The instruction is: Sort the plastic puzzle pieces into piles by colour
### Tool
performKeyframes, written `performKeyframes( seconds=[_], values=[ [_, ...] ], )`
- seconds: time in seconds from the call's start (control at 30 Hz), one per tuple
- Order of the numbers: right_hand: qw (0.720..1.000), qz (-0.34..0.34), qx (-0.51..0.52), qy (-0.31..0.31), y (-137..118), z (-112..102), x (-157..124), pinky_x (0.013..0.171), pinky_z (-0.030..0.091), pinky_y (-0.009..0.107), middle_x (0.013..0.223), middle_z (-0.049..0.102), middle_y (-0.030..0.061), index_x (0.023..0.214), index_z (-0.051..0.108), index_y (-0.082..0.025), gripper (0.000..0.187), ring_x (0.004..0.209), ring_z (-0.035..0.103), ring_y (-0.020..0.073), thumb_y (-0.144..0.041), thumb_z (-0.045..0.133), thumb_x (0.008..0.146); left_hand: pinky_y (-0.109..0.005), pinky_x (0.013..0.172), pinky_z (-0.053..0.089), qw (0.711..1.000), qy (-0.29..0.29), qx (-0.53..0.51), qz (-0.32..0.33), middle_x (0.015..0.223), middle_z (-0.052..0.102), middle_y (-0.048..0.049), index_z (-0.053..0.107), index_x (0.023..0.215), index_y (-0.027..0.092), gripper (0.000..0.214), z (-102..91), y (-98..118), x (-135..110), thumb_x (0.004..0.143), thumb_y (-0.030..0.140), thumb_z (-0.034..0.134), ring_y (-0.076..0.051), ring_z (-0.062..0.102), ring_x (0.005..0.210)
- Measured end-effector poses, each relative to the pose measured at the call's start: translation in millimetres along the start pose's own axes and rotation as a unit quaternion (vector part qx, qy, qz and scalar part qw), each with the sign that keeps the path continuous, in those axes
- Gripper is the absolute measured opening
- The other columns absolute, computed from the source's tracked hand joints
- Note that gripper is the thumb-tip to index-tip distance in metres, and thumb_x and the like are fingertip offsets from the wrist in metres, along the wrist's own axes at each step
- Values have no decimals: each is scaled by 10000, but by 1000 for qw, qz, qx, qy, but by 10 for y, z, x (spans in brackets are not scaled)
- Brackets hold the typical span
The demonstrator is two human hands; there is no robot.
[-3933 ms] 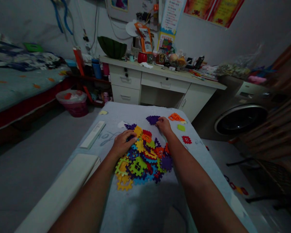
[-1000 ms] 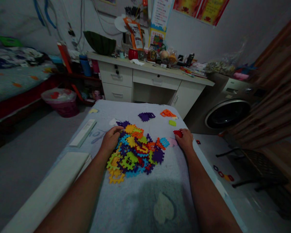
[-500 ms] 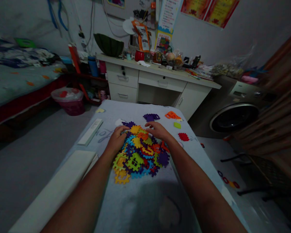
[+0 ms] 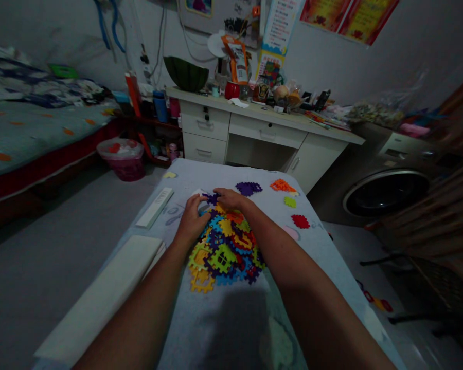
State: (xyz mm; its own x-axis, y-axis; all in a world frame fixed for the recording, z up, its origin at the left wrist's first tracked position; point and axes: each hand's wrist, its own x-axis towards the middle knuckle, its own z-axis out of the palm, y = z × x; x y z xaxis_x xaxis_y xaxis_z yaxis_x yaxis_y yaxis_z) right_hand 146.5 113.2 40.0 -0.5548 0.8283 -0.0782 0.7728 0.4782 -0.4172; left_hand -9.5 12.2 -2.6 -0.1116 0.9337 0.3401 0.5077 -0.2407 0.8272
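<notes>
A heap of toothed plastic building pieces (image 4: 222, 258) in yellow, green, blue, orange and purple lies on the cloth-covered table. At its far edge is a purple building piece (image 4: 212, 198). My right hand (image 4: 231, 199) reaches across the heap, its fingers closed on the right side of that purple piece. My left hand (image 4: 193, 220) is at the heap's left edge, thumb and index finger apart, the index fingertip close to the piece's left side. Whether it touches the piece is hard to see. My right forearm hides the heap's right part.
Apart from the heap lie purple pieces (image 4: 249, 188), orange pieces (image 4: 281, 185), a green piece (image 4: 289, 202) and a red piece (image 4: 300, 221). White boxes (image 4: 154, 208) line the left side. A white desk (image 4: 266, 128) and washing machine (image 4: 386, 180) stand beyond.
My right hand has moved left over the heap to the purple piece and closed on it. My left hand stays beside the heap, its fingers a little wider. The view has shifted slightly left.
</notes>
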Motion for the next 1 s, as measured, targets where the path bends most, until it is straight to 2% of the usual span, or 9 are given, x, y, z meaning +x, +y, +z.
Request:
performKeyframes(
  seconds=[0.1, 0.23, 0.4, 0.6, 0.8, 0.9, 1.0],
  values=[
    [999, 31, -24, -13, -16, 36, 0, 994, 448, 298, 1343, 615, 83, 1324, 583, -197, 496, 1167, 591, 228, -141, 559, 832, -474, 1204, 258, 1000, -1, 8, -12, 1444, 408, -113, 541, 1222, 222, 519, -1, -4, -1, 709, 197, 617, -294, 356, 1412],
    [1000, -1, -21, -23, -54, -9, -62, 872, 469, 262, 1142, 691, 86, 1150, 687, -154, 379, 976, 626, 191, -103, 604, 784, -468, 1201, 258, 999, -22, 14, -24, 1446, 418, -132, 502, 1295, 191, 592, -5, -24, 17, 711, 214, 598, -302, 344, 1416],
    [997, -21, 71, 22, -91, -155, -181, 771, 455, 232, 936, 690, 45, 932, 712, -127, 224, 843, 592, 139, -50, 620, 743, -476, 1151, 321, 998, -56, 40, -7, 1320, 555, -95, 586, 1244, 206, 508, -10, -30, 29, 739, 256, 575, -299, 453, 1312],
    [983, -17, 185, -3, -104, -294, -331, 661, 422, 199, 738, 628, -34, 840, 669, -141, 233, 680, 545, 94, -8, 542, 696, -486, 1111, 343, 993, -88, 77, -18, 1255, 640, -48, 664, 1172, 258, 411, -21, 27, 7, 785, 323, 542, -297, 508, 1256],
    [992, -26, 126, -10, -170, -372, -445, 648, 382, 217, 676, 577, -45, 779, 653, -149, 222, 654, 506, 102, -8, 551, 641, -497, 1122, 305, 989, -128, 73, -31, 1266, 667, -48, 616, 1250, 252, 471, -80, 148, -8, 793, 314, 520, -286, 544, 1236],
    [981, -31, 193, 5, -192, -380, -506, 631, 373, 216, 677, 555, -52, 756, 605, -159, 200, 653, 498, 104, -25, 538, 624, -506, 1138, 275, 987, -137, 70, -34, 1276, 664, -47, 595, 1272, 250, 497, -95, 175, -16, 785, 318, 519, -285, 545, 1240],
    [950, -31, 311, 21, -195, -368, -557, 605, 369, 208, 669, 537, -63, 763, 558, -176, 158, 637, 488, 102, -83, 548, 636, -530, 1160, 220, 987, -135, 80, -32, 1272, 668, -45, 583, 1284, 252, 518, -87, 155, -17, 777, 341, 519, -290, 541, 1250]
  ],
)
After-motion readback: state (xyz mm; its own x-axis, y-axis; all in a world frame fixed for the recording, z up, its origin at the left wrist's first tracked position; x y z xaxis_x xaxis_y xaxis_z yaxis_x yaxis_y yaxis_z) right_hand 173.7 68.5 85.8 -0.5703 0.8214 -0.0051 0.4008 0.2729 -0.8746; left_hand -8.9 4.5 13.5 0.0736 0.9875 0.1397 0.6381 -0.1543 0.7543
